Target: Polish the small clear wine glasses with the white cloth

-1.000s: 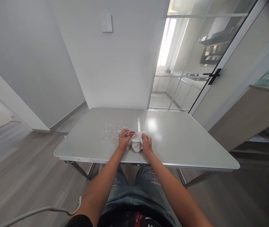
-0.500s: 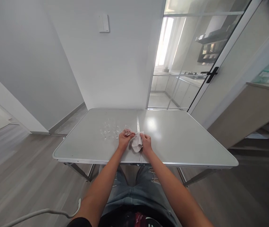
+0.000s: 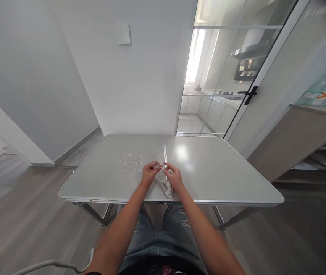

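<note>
My left hand (image 3: 149, 172) is closed around a small clear glass (image 3: 156, 165), held over the middle of the table (image 3: 214, 172). To its right, my right hand (image 3: 173, 177) has its thumb and forefinger apart, pointing at the glass from a short distance. Just below that hand, a crumpled whitish cloth (image 3: 167, 189) lies near the table's front edge, by the centre seam. Several clear glasses (image 3: 128, 162) stand in a group left of my left hand; their outlines are faint against the pale top.
A wall with a switch (image 3: 124, 35) rises behind the table. At the back right is a glazed door with a black handle (image 3: 250, 94). Plastic bottles (image 3: 320, 91) stand on a shelf unit at the right. A pale cable (image 3: 51, 263) runs beside my left arm.
My right hand has let go of the cloth, which now sits lower and nearer the table edge. Its fingers have moved up towards the glass. My left hand still holds the glass.
</note>
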Motion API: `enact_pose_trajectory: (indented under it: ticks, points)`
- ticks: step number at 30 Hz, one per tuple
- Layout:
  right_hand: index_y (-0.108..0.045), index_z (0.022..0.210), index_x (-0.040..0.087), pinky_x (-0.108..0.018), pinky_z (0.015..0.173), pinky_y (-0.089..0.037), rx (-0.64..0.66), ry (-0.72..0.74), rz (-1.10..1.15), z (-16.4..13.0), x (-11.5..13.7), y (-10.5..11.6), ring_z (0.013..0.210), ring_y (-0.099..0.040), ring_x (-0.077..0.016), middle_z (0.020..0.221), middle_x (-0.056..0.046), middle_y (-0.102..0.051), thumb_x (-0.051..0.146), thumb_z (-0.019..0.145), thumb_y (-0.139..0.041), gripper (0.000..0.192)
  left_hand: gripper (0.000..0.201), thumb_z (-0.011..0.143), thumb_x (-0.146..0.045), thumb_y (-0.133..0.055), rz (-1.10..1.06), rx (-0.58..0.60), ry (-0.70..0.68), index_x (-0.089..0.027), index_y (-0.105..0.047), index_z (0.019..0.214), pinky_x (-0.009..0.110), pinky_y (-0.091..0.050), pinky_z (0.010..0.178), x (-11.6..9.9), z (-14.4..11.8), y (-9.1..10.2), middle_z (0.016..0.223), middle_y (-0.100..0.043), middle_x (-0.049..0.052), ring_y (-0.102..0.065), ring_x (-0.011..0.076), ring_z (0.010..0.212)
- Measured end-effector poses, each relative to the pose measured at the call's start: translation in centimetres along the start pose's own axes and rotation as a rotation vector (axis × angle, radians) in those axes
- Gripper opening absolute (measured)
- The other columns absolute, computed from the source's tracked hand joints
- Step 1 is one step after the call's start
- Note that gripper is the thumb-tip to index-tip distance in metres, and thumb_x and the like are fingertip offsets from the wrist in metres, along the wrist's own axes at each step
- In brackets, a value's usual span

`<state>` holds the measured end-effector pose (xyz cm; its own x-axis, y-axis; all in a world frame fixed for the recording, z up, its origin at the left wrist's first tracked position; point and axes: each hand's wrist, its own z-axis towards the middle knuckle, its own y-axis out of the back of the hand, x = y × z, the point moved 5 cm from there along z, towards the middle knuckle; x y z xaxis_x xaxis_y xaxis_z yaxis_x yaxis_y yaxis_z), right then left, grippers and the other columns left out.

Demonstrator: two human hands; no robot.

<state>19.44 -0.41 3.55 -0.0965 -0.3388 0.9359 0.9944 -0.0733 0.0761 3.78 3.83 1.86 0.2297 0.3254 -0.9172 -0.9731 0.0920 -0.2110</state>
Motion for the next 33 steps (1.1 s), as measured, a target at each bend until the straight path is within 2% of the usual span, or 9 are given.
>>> enact_pose_trajectory:
  ticks: [3, 7, 12, 15, 19, 22, 25, 29, 33]
  points:
    - [-0.076, 0.086, 0.02, -0.027, 0.071, -0.046, 0.026, 0.107, -0.328, -0.3, 0.8, -0.6, 0.069, -0.059, -0.0156, 0.074, -0.001, -0.066, 0.033, 0.077, -0.066, 0.019, 0.038, 0.064, -0.038, -0.087, 0.055, 0.016, 0.006, -0.016, -0.077, 0.092, 0.027, -0.052, 0.067, 0.5, 0.1, 0.1, 0.08, -0.072, 0.004, -0.065, 0.0156, 0.072]
    - [-0.076, 0.075, 0.02, -0.026, 0.065, -0.043, 0.02, 0.112, -0.483, -0.3, 0.5, -1.1, 0.062, -0.06, -0.0156, 0.069, -0.002, -0.071, 0.032, 0.083, -0.062, 0.02, 0.039, 0.064, -0.039, -0.087, 0.104, 0.107, 0.014, -0.015, -0.079, 0.093, 0.023, -0.045, 0.056, 0.9, 0.1, -0.2, 0.069, -0.069, 0.002, -0.055, 0.0101, 0.058]
    - [-0.076, 0.075, 0.02, -0.025, 0.063, -0.042, 0.006, 0.113, -0.594, 0.3, 0.4, -1.0, 0.064, -0.064, -0.0165, 0.073, -0.004, -0.076, 0.028, 0.082, -0.062, 0.018, 0.038, 0.064, -0.042, -0.086, 0.067, 0.143, 0.001, -0.015, -0.079, 0.092, 0.026, -0.051, 0.063, 0.8, 0.0, -0.5, 0.09, -0.075, 0.008, -0.061, 0.0136, 0.068]
    - [-0.077, 0.071, 0.021, -0.025, 0.066, -0.044, -0.034, 0.105, -0.611, 1.3, 0.4, 0.3, 0.065, -0.066, -0.0176, 0.073, -0.004, -0.076, 0.032, 0.081, -0.064, 0.02, 0.043, 0.066, -0.044, -0.085, 0.111, 0.137, -0.02, -0.016, -0.077, 0.097, 0.026, -0.05, 0.06, 0.4, 0.0, -0.8, 0.094, -0.075, 0.01, -0.058, 0.0116, 0.063]
    - [-0.079, 0.075, 0.021, -0.026, 0.071, -0.049, -0.151, -0.005, -0.603, 3.7, -0.5, 3.7, 0.07, -0.07, -0.0197, 0.077, -0.005, -0.078, 0.038, 0.082, -0.062, 0.025, 0.036, 0.074, -0.048, -0.078, 0.17, 0.078, -0.03, -0.016, -0.073, 0.091, 0.023, -0.044, 0.057, -0.2, 0.0, -0.7, 0.082, -0.073, 0.007, -0.053, 0.0101, 0.059]
    - [-0.08, 0.077, 0.021, -0.026, 0.07, -0.05, -0.194, -0.139, -0.653, 5.7, -2.1, 6.2, 0.076, -0.072, -0.0214, 0.081, -0.007, -0.079, 0.037, 0.078, -0.065, 0.022, 0.034, 0.082, -0.049, -0.069, 0.213, 0.115, -0.02, -0.016, -0.07, 0.079, 0.022, -0.038, 0.054, -0.4, -0.2, -0.9, 0.068, -0.066, 0.003, -0.05, 0.0102, 0.057]
    - [-0.08, 0.079, 0.02, -0.025, 0.067, -0.05, -0.177, -0.216, -0.683, 7.0, -3.6, 7.5, 0.076, -0.072, -0.0208, 0.082, -0.008, -0.078, 0.035, 0.076, -0.065, 0.022, 0.043, 0.086, -0.052, -0.064, 0.264, 0.131, -0.014, -0.016, -0.061, 0.062, 0.023, -0.034, 0.052, -0.4, -0.5, -0.9, 0.057, -0.057, 0.0, -0.044, 0.0093, 0.053]
    - [-0.08, 0.077, 0.019, -0.023, 0.064, -0.049, -0.161, -0.277, -0.731, 7.6, -4.8, 7.8, 0.071, -0.071, -0.019, 0.07, -0.008, -0.076, 0.032, 0.075, -0.065, 0.019, 0.061, 0.089, -0.055, -0.058, 0.362, 0.063, -0.067, -0.018, -0.033, 0.047, 0.025, -0.025, 0.051, -0.6, -0.9, -0.5, 0.046, -0.029, -0.005, -0.031, 0.0078, 0.047]
    - [-0.079, 0.076, 0.019, -0.022, 0.06, -0.047, -0.137, -0.314, -0.787, 7.8, -5.1, 7.3, 0.071, -0.071, -0.0185, 0.071, -0.008, -0.075, 0.029, 0.076, -0.065, 0.018, 0.062, 0.093, -0.051, -0.053, 0.504, -0.011, -0.244, -0.019, -0.024, 0.049, 0.028, -0.019, 0.052, -1.4, -1.3, -0.3, 0.051, -0.019, -0.005, -0.02, 0.0082, 0.05]
